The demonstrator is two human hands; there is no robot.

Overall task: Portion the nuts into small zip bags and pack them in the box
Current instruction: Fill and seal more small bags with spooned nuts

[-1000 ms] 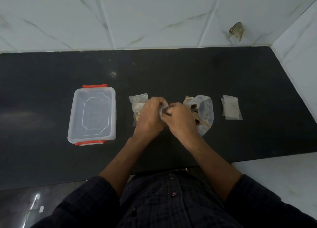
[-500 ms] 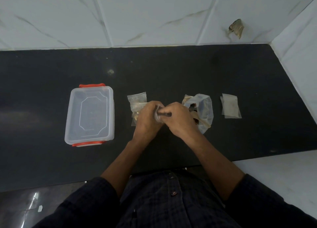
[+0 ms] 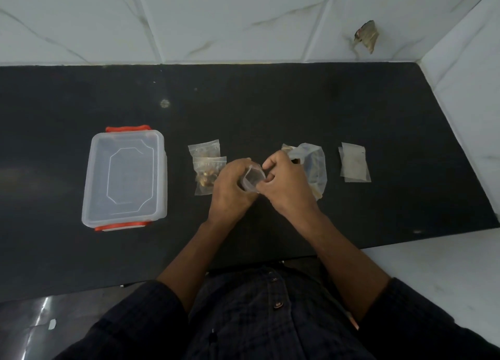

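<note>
Both hands work a small zip bag (image 3: 253,179) held just above the bench (image 3: 270,110), mouth up. Left hand (image 3: 232,186) wraps round the bag's body to steady it; right hand (image 3: 286,182) pinches the rim w/ thumb and forefinger, prob. to pull the mouth wide for filling. The bag's mouth gapes open; can't tell if any nuts are inside.

Two filled bags (image 3: 207,167) lie just left of the hands, near the box (image 3: 124,177), which sits lid-on w/ red clips, so nothing packed yet. The big nut bag (image 3: 311,164) is right behind the right hand, handy for scooping. Spare empty bags (image 3: 354,162) lie further right.

Vs. half a sec ago: the bag's mouth was pinched nearly flat between the hands, now it's spread into an open loop; hands sit slightly apart. Box, filled bags, spares unmoved.
</note>
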